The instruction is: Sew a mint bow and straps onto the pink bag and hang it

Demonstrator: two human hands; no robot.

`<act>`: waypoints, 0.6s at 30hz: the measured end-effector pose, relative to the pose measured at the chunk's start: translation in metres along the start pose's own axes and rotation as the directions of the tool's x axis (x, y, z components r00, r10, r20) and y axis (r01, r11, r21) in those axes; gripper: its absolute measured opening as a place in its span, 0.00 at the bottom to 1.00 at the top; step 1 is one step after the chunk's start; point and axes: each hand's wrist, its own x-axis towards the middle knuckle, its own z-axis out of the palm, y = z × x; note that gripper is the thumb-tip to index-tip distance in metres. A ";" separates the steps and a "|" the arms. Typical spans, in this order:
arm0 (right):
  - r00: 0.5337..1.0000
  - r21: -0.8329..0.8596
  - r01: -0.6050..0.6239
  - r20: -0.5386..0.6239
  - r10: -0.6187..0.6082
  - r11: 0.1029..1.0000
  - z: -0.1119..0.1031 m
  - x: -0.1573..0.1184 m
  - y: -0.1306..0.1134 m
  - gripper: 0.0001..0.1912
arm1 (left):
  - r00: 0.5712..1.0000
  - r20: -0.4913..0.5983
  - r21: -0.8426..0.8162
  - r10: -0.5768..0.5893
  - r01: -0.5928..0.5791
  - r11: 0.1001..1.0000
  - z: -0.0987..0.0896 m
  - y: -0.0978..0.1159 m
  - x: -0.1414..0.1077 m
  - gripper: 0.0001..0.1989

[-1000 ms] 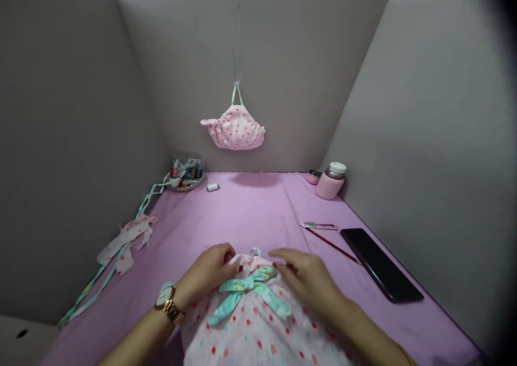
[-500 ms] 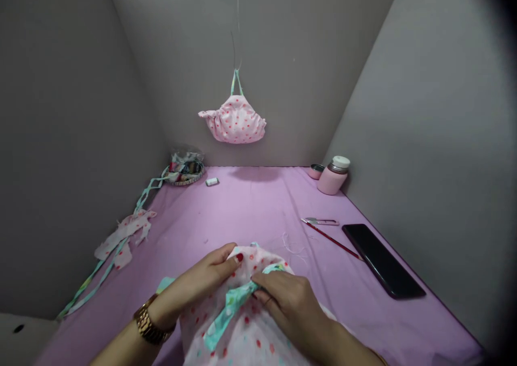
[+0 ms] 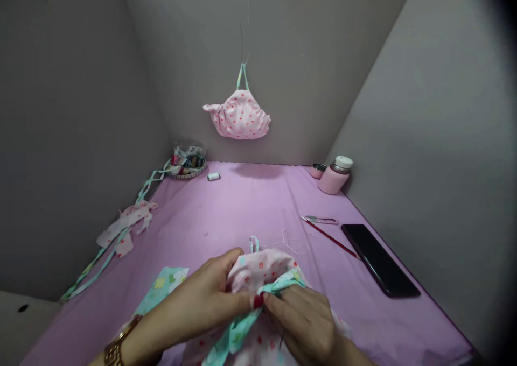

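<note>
In the head view, pink fabric with red dots lies bunched at the near edge, with a mint-green patterned strip running across it. My left hand is closed, its thumb pressing the strip onto the pink fabric. Close against that thumb, my right hand pinches the same strip, fingers curled under it. A thin dark sliver shows below the right fingers; I cannot tell what it is. A small mint loop sticks up from the fabric's far edge. Beside my left forearm lies a flat mint fabric piece.
Thread snippers, a red pencil and a black phone lie right. Behind them stands a pink jar. A thread spool and a basket sit far left. Fabric scraps line the left edge. A dotted pink piece hangs from string.
My left thumb has moved right and down onto the strip, meeting my right fingers. The mint loop and the flat mint piece show more now. The view has shifted slightly.
</note>
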 end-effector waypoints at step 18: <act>0.781 0.272 -0.575 0.464 0.418 0.772 -0.058 0.034 0.004 0.08 | 0.998 -0.034 0.293 -0.044 0.052 0.955 0.015 0.005 -0.014 0.07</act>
